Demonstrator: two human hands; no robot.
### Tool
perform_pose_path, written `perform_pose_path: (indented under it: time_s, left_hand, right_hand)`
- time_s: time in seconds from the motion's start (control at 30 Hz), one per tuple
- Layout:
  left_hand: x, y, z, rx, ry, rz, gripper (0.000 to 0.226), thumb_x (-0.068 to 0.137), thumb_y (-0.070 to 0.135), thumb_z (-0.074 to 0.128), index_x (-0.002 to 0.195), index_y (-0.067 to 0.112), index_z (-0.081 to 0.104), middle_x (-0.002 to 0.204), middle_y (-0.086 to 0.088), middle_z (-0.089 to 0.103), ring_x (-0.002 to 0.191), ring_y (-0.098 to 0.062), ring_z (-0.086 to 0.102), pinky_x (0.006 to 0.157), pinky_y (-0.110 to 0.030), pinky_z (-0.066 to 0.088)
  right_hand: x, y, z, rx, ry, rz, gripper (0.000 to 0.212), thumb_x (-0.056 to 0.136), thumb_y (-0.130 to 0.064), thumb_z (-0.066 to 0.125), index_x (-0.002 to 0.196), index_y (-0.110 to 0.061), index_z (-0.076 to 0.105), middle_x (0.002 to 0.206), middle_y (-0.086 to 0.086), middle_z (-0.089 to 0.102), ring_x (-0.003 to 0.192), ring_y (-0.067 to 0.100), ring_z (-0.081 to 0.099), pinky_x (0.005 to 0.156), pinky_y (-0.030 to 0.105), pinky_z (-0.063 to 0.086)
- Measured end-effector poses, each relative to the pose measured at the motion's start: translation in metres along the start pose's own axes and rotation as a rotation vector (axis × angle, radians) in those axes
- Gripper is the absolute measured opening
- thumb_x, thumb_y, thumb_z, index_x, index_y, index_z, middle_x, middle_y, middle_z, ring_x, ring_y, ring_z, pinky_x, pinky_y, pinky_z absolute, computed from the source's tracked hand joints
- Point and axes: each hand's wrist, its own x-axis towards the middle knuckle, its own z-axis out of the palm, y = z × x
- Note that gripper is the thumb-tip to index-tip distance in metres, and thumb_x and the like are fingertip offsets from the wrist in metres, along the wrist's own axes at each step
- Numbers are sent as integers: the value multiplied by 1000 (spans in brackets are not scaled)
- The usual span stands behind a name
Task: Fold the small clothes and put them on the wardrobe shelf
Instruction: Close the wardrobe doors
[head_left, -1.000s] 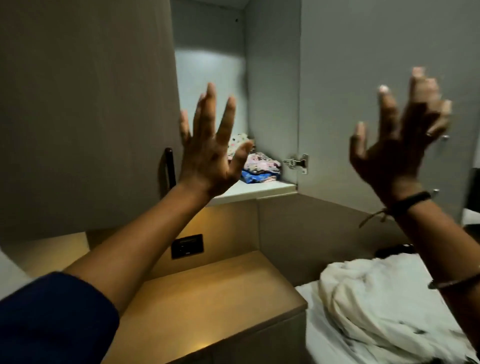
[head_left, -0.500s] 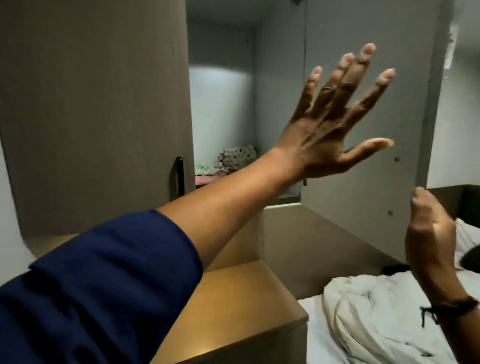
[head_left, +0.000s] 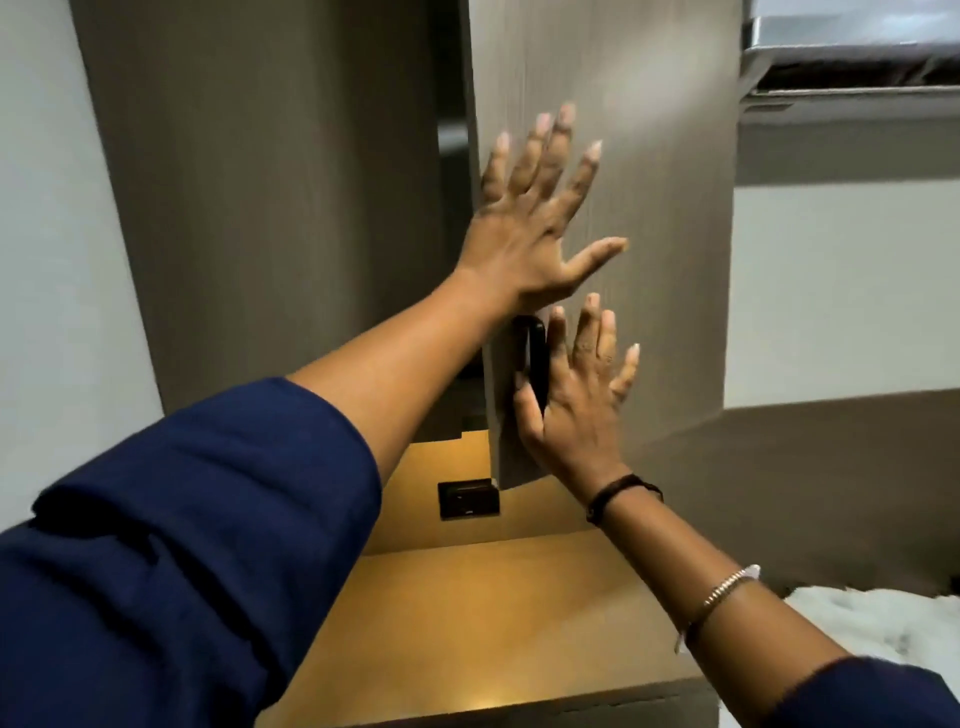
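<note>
Wardrobe door (head_left: 649, 130), the right-hand one, is standing almost shut, leaving only a narrow dark gap (head_left: 449, 130) between its edge and the left door (head_left: 285, 182). The small clothes and the shelf are hidden behind the doors, so I cannot tell how they are lying.

Both of the person's hands are pressing flat against the face of the right door, one above the other and just apart. The left hand (head_left: 530, 228) is sitting higher, near the door's free edge, with its fingers straight and fanned and its thumb pointing out to the right. The right hand (head_left: 576, 410) is sitting lower, beside the black handle (head_left: 535, 358) – its fingers are lying straight up the panel to the right of the handle, while the thumb is showing on the handle's left side. Neither hand is gripping anything.

A dark blue sleeve (head_left: 182, 571) is bunching up on the left forearm. The right wrist is wearing a black thread band (head_left: 618, 493), and a thin metal bracelet (head_left: 727, 592) is sitting further down the arm.

Below the doors a warm light is falling on a wooden counter top (head_left: 493, 623), with a black socket plate (head_left: 467, 499) on the wall behind it. White bedding (head_left: 872, 623) is lying at the lower right, and an air conditioner (head_left: 852, 52) is hanging on the wall at the upper right.
</note>
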Motion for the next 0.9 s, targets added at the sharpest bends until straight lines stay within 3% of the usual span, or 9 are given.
perform_pose_path:
  time_s: [0.23,0.5,0.8,0.9]
  left_hand:
    - [-7,-39,61,203,-112,-12,83,92,70,12,155,17,2,163,-17,-1,150,-31,-3,118,-51,-4]
    - [-3,-52,102,132,-197,-92,84,92,68,19,154,16,-3,162,-19,-8,149,-34,-9,119,-53,-6]
    - [-4,-54,121,52,-273,-153,85,94,63,26,154,13,-7,160,-21,-16,147,-37,-17,115,-53,-15]
    - [-3,-49,115,17,-303,-140,88,94,65,28,153,12,-11,159,-19,-20,146,-35,-21,113,-52,-18]
  right_hand:
    - [16,5,59,49,-40,-30,80,89,-68,23,153,-25,1,162,12,-8,148,34,-11,113,66,-4]
    - [33,29,105,-75,-65,-120,95,82,-81,25,153,-21,7,162,15,3,148,38,-3,114,66,1]
    - [38,58,116,-169,-150,-273,84,89,-72,25,153,-23,1,162,12,-5,148,36,-8,116,61,-1]
    - [37,51,96,0,-188,-282,74,92,-67,25,153,-29,7,162,6,-11,148,28,-15,117,61,-2]
